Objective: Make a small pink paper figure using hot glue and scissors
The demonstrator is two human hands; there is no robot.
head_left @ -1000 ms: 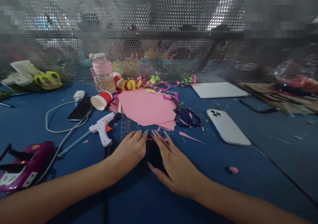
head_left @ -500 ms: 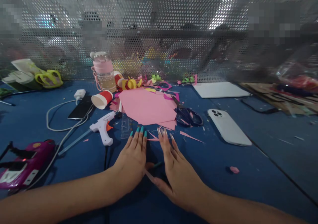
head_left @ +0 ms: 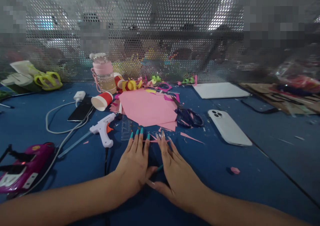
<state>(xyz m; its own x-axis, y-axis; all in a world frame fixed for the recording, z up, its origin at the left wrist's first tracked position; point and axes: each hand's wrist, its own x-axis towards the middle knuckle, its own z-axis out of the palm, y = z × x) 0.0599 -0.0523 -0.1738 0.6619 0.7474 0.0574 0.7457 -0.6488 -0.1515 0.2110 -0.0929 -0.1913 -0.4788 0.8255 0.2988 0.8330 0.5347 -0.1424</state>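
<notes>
My left hand (head_left: 133, 162) lies palm down on the blue table (head_left: 237, 199), its fingers stretched out and its nails teal. Beside it my right hand (head_left: 177, 172) rests palm down too, fingers extended, with long pale nails. The thumbs cross or nearly touch between them. Nothing is held in either one. Thin pink paper scraps (head_left: 156, 140) lie at the fingertips. Just beyond is a stack of pink paper (head_left: 147, 107), with dark blue scissors (head_left: 188, 117) at its right edge. A clear ruler (head_left: 126, 129) lies partly under the paper, near my left fingertips.
A white glue gun (head_left: 103, 129) lies left, near a black phone (head_left: 81, 109) with a cable. A purple power strip (head_left: 30, 166) sits far left. A pink-lidded bottle (head_left: 103, 74) and red paper cup (head_left: 102, 100) stand behind. A white phone (head_left: 228, 127) lies right. A perforated metal screen (head_left: 160, 29) rises behind.
My right fingertips have shifted slightly left and nearer to me, onto the pink scraps. My left hand is almost unmoved, its index finger a little farther from the others.
</notes>
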